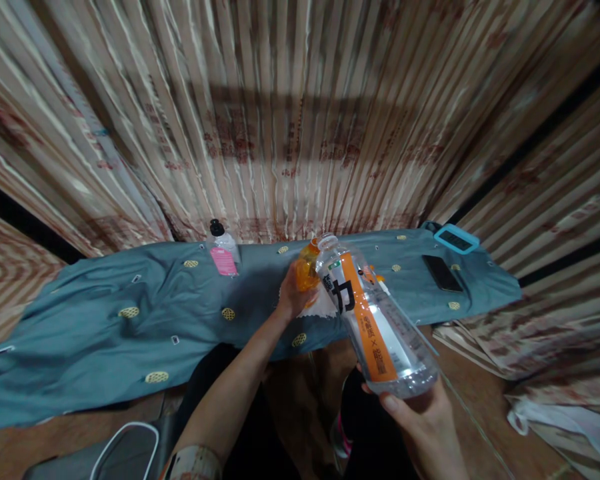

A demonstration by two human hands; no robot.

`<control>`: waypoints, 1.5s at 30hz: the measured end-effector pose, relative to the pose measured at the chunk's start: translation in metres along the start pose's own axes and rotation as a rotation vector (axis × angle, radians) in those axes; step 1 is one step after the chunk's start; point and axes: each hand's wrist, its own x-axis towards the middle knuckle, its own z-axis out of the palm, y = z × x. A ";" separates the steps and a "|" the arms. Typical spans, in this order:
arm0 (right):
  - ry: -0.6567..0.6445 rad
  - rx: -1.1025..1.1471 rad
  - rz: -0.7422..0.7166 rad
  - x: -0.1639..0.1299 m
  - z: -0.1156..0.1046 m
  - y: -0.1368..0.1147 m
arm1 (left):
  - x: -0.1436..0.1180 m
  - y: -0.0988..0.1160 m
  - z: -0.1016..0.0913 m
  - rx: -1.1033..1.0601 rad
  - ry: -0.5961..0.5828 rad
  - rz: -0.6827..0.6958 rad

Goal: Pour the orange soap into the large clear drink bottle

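My left hand (293,293) is wrapped around a small orange see-through bottle (309,267) on the cloth-covered surface. In my right hand (423,423) is a large clear plastic bottle (367,313) with an orange and white label, gripped near its base. It is tilted, its uncapped mouth close to the top of the orange bottle. Whether the two touch, I cannot tell. No liquid can be made out in the large bottle. Beneath the orange bottle lies a white cloth or tissue (323,305), partly hidden by the large bottle.
Left of my hands stands a clear bottle (224,252) with a black cap and pink label. A black phone (442,273) and a light-blue framed device (457,239) lie at the right. Pleated curtains (290,133) hang behind the teal cloth (180,320).
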 end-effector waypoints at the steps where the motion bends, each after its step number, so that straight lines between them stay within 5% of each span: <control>1: -0.004 0.000 0.000 -0.001 0.001 0.000 | 0.000 0.000 0.000 -0.005 0.004 0.003; 24: -0.094 -0.034 0.018 0.007 -0.011 0.001 | 0.000 -0.001 -0.001 -0.075 -0.016 0.020; 45: -0.048 0.000 0.031 0.000 0.000 -0.007 | -0.001 0.001 0.001 -0.057 -0.007 -0.049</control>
